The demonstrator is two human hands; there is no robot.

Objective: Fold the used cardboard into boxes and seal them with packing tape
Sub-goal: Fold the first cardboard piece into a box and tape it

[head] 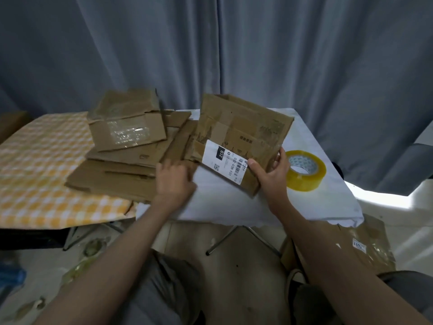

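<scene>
Head view: left hand (174,181) motion-blurred; right hand (273,175) grips flattened box (243,130).

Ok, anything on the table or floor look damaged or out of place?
The assembled box atop the flat cardboard stack has a torn, lifting top flap under wrinkled old tape. Another flattened box lies on the floor at the right, away from the stack.

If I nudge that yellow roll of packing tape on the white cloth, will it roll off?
Probably not: the yellow roll of packing tape lies flat on its side on the white cloth, so it should slide rather than roll. It looks thick and fairly full, so likely heavy for its size.
</scene>
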